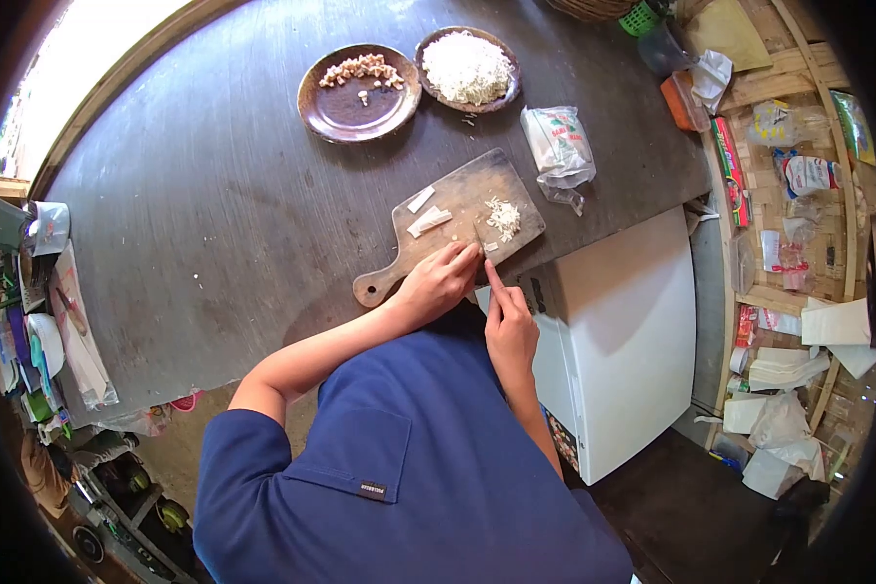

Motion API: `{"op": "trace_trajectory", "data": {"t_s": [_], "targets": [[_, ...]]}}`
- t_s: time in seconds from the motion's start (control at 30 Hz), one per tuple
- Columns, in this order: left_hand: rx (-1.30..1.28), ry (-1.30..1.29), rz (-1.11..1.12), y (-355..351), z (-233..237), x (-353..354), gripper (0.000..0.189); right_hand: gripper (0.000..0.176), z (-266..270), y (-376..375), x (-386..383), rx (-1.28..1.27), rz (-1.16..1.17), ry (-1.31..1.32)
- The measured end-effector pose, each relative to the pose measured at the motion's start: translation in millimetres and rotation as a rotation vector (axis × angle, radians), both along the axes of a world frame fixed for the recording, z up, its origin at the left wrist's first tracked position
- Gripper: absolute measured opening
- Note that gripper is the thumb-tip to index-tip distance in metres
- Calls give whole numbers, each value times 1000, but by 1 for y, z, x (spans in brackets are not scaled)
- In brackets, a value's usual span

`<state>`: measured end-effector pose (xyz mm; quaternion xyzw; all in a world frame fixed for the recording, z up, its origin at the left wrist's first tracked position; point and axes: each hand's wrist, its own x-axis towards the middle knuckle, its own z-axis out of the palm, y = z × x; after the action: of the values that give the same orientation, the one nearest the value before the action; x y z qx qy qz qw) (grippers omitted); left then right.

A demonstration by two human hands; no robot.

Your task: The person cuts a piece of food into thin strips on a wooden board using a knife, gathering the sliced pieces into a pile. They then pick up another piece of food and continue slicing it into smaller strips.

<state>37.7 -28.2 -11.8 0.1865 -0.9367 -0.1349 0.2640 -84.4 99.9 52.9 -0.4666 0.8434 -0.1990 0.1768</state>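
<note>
My left hand (445,277) rests at the near edge of a wooden cutting board (445,201), its fingers bent together over something too small to name. Close on its right, my right hand (509,321) is closed round a knife, mostly hidden, with the index finger stretched forward along it. The short blade (478,237) points away over the board. White strips (429,221) lie on the board's left part, and a small heap of thin white shreds (503,219) lies on its right part.
Beyond the board stand a brown plate (352,119) with small light-brown pieces and a bowl (467,68) heaped with white shreds. A plastic-wrapped packet (559,146) lies right of the board. A white appliance (633,341) stands right of the dark table (214,214).
</note>
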Motion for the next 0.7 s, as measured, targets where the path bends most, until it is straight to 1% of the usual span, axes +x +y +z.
{"op": "trace_trajectory", "data": {"t_s": [0.13, 0.2, 0.5, 0.7], "targets": [[10, -28, -7, 0, 0, 1, 41, 55, -2, -4, 1, 8, 0, 32], [3, -8, 3, -1, 0, 1, 41, 58, -7, -2, 0, -55, 30, 25], [24, 24, 3, 1, 1, 1, 38, 57, 0, -6, 3, 0, -10, -9], [23, 53, 15, 0, 2, 0, 37, 55, -4, 1, 1, -20, -9, -22]]}}
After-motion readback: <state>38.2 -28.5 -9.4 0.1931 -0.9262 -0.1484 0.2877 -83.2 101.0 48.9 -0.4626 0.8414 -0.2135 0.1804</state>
